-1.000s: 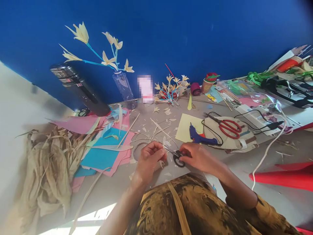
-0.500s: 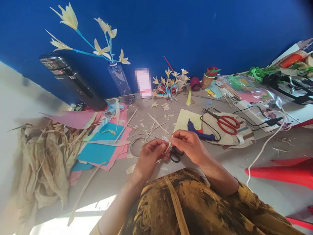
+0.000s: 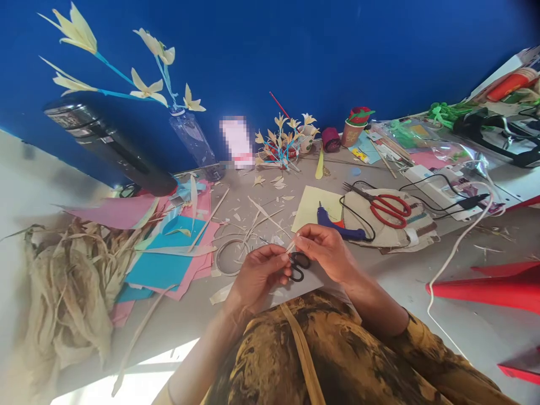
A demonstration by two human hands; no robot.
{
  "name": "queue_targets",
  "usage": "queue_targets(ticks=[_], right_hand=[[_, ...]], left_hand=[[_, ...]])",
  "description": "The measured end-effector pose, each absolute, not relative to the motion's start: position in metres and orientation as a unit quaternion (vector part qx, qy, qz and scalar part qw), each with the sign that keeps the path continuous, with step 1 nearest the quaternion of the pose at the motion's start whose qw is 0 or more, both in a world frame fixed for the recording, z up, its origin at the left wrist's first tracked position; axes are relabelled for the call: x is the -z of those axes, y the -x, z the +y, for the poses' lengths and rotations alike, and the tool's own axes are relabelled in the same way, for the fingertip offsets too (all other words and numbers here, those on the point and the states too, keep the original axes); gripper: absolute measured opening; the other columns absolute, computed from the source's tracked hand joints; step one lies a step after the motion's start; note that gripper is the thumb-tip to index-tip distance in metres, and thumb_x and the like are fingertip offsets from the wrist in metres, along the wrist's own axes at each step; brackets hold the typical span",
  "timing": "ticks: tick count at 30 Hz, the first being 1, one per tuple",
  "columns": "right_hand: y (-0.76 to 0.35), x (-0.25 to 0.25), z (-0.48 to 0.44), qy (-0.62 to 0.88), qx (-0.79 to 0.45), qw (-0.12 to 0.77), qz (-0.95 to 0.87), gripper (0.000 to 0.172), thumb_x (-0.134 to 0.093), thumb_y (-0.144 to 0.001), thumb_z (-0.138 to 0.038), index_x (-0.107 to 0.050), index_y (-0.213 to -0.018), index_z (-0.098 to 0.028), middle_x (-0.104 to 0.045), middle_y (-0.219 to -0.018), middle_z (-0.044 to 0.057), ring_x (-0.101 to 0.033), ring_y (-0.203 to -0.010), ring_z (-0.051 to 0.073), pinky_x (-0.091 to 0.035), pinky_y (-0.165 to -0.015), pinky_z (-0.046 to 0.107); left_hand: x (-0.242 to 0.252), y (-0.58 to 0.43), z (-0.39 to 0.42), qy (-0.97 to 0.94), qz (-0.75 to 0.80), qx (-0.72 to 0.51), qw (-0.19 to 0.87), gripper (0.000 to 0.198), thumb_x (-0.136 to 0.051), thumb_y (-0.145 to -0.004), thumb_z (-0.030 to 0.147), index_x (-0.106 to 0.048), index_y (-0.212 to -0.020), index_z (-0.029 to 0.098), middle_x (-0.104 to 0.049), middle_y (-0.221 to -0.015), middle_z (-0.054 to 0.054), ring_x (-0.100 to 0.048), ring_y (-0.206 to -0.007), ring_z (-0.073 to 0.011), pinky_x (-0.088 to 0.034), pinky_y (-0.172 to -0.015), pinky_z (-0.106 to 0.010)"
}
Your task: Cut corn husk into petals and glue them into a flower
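Between both hands, close to my body, is a small pale strip [image 3: 291,247]. My left hand [image 3: 265,270] pinches its lower end with thumb and fingers. The fingertips of my right hand [image 3: 323,247] are closed on the upper end, almost touching the left ones. Black-handled scissors [image 3: 300,266] lie just under the hands, partly covered by them. A roll of tape [image 3: 230,257] and thin pale strips are to the left. Beyond my right hand rests a blue glue gun [image 3: 341,226] by a yellow sheet [image 3: 310,207].
Red-handled scissors [image 3: 390,210] lie on a folded cloth [image 3: 379,236]. Blue paper [image 3: 162,264] and dried husks [image 3: 76,298] are at left. A bottle with flowers [image 3: 196,143], a black cylinder [image 3: 113,149] and a small flower bunch [image 3: 284,143] stand along the blue wall. A power strip [image 3: 434,188] is at right.
The view has shifted slightly, so most table items appear further left. The hands stay together on the strip, with fingertips slightly moved and the black-handled scissors more exposed.
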State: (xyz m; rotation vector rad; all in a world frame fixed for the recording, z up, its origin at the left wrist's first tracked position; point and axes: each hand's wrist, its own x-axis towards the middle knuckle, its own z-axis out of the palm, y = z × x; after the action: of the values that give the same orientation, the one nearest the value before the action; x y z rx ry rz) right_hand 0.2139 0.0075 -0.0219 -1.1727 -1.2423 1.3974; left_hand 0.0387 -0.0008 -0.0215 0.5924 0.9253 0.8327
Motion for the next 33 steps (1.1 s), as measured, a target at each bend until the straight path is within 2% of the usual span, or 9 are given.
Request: queue_targets(ticks=[5,9,12,14,19,24,28,31,33], right_hand=[[-0.228,0.026,0.008,0.502,-0.499,0.425,-0.564,0.027,-0.063,-0.088,-0.043,-0.066,-0.083,-0.017,-0.062,-0.070,0.000,-0.048,-0.056,0.011,-0.037,-0.054,0.024],[-0.261,0.027,0.008,0.600,-0.257,0.347,-0.673,0.016,-0.059,-0.090,-0.031,-0.069,-0.091,-0.019,-0.069,-0.087,0.005,-0.061,-0.073,0.018,-0.045,-0.069,0.029],[-0.286,0.030,0.007,0.624,-0.162,0.274,-0.714,0.016,-0.060,-0.090,-0.031,-0.070,-0.096,-0.020,-0.070,-0.097,0.009,-0.063,-0.090,0.024,-0.046,-0.076,0.033],[-0.292,0.029,0.005,0.616,-0.185,0.285,-0.711,0.016,-0.061,-0.090,-0.032,-0.070,-0.096,-0.020,-0.070,-0.099,0.010,-0.063,-0.089,0.024,-0.046,-0.075,0.031],[-0.267,0.017,-0.005,0.539,-0.374,0.345,-0.671,0.023,-0.061,-0.092,-0.039,-0.069,-0.092,-0.019,-0.069,-0.085,0.005,-0.057,-0.067,0.015,-0.043,-0.060,0.025],[-0.240,0.011,-0.006,0.545,-0.386,0.356,-0.654,0.022,-0.059,-0.090,-0.032,-0.066,-0.076,-0.017,-0.061,-0.066,0.000,-0.048,-0.058,0.011,-0.035,-0.053,0.023],[-0.235,0.011,-0.005,0.560,-0.408,0.366,-0.622,0.024,-0.057,-0.088,-0.032,-0.061,-0.070,-0.017,-0.053,-0.061,-0.002,-0.042,-0.056,0.010,-0.032,-0.051,0.023],[-0.234,0.012,-0.005,0.568,-0.426,0.369,-0.600,0.027,-0.055,-0.086,-0.034,-0.057,-0.066,-0.017,-0.050,-0.061,-0.002,-0.041,-0.056,0.011,-0.031,-0.051,0.023],[-0.233,0.011,-0.006,0.576,-0.431,0.371,-0.587,0.027,-0.055,-0.086,-0.034,-0.057,-0.065,-0.017,-0.049,-0.061,-0.002,-0.040,-0.056,0.010,-0.030,-0.051,0.024]], left_hand=[[0.023,-0.042,0.002,-0.304,0.482,-0.408,0.713,0.025,-0.088,-0.060,0.027,-0.069,-0.069,0.014,-0.063,-0.058,0.000,-0.056,-0.053,-0.0099,-0.044,-0.047,-0.020],[0.024,-0.042,0.005,-0.337,0.517,-0.405,0.674,0.024,-0.086,-0.060,0.028,-0.069,-0.068,0.015,-0.063,-0.057,0.000,-0.054,-0.050,-0.0091,-0.040,-0.048,-0.020],[0.021,-0.043,0.006,-0.382,0.543,-0.409,0.626,0.019,-0.083,-0.063,0.028,-0.069,-0.067,0.016,-0.062,-0.055,0.001,-0.052,-0.049,-0.0089,-0.040,-0.050,-0.021],[0.017,-0.045,0.006,-0.434,0.570,-0.405,0.568,0.014,-0.080,-0.066,0.026,-0.071,-0.067,0.016,-0.061,-0.055,0.002,-0.051,-0.050,-0.0089,-0.039,-0.051,-0.021],[0.011,-0.054,0.003,-0.545,0.578,-0.410,0.448,0.005,-0.075,-0.071,0.021,-0.073,-0.068,0.018,-0.065,-0.061,0.000,-0.055,-0.054,-0.0114,-0.044,-0.055,-0.023],[0.014,-0.053,-0.001,-0.647,0.499,-0.454,0.356,0.008,-0.070,-0.079,0.015,-0.074,-0.074,0.020,-0.068,-0.072,-0.001,-0.061,-0.065,-0.0122,-0.049,-0.063,-0.024],[0.019,-0.046,-0.005,-0.704,0.435,-0.490,0.273,0.015,-0.067,-0.083,0.011,-0.077,-0.084,0.022,-0.068,-0.083,-0.003,-0.064,-0.075,-0.0135,-0.051,-0.068,-0.025],[0.018,-0.041,-0.008,-0.731,0.399,-0.484,0.269,0.017,-0.067,-0.082,0.011,-0.078,-0.087,0.023,-0.068,-0.093,-0.006,-0.064,-0.081,-0.0153,-0.052,-0.073,-0.028],[0.016,-0.039,-0.010,-0.719,0.393,-0.471,0.326,0.011,-0.068,-0.083,0.016,-0.077,-0.085,0.022,-0.067,-0.096,-0.007,-0.064,-0.085,-0.0170,-0.051,-0.076,-0.030]])
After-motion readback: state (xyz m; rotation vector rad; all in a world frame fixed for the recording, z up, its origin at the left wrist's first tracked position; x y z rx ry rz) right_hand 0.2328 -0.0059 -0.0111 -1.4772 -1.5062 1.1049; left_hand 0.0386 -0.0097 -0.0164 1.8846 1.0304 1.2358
